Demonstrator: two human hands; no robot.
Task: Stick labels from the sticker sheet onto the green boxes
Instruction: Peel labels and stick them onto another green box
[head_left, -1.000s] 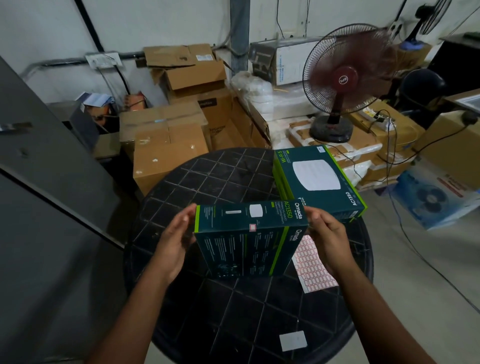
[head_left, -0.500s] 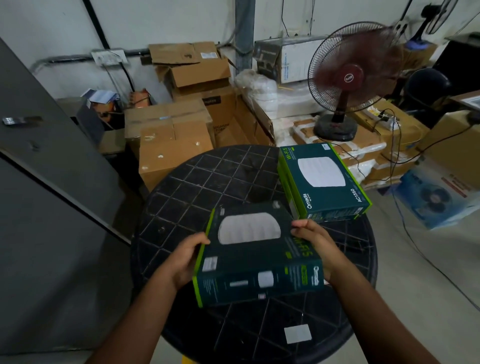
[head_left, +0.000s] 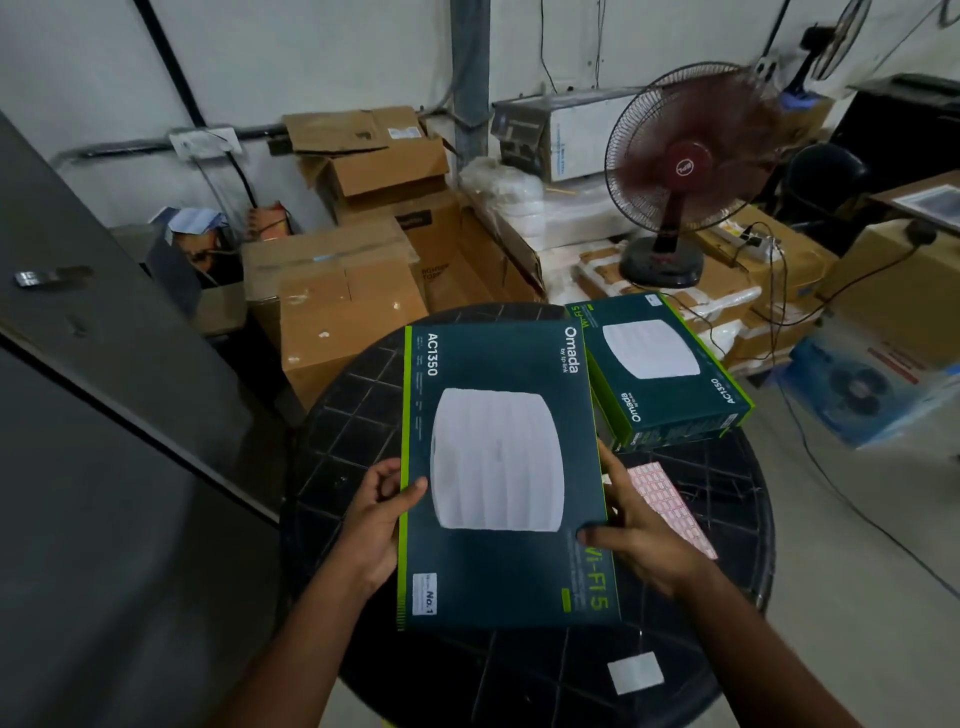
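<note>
I hold a dark green box (head_left: 498, 415) with its printed front face turned up toward me, above the round black table (head_left: 343, 415). My left hand (head_left: 376, 519) grips its left edge and my right hand (head_left: 631, 535) grips its right edge, thumb on top. A second green box (head_left: 670, 384) lies flat at the table's far right. The pink-and-white sticker sheet (head_left: 675, 506) lies on the table to the right of my right hand, partly hidden by it.
A small white paper square (head_left: 635, 673) lies near the table's front edge. Cardboard cartons (head_left: 337, 312) are stacked behind the table. A red standing fan (head_left: 685, 171) stands at the back right, with cables across the floor. A grey panel (head_left: 104, 415) is at the left.
The held box has been turned over from its side and back to its front face and lifted closer to me. Both hands stayed on its edges.
</note>
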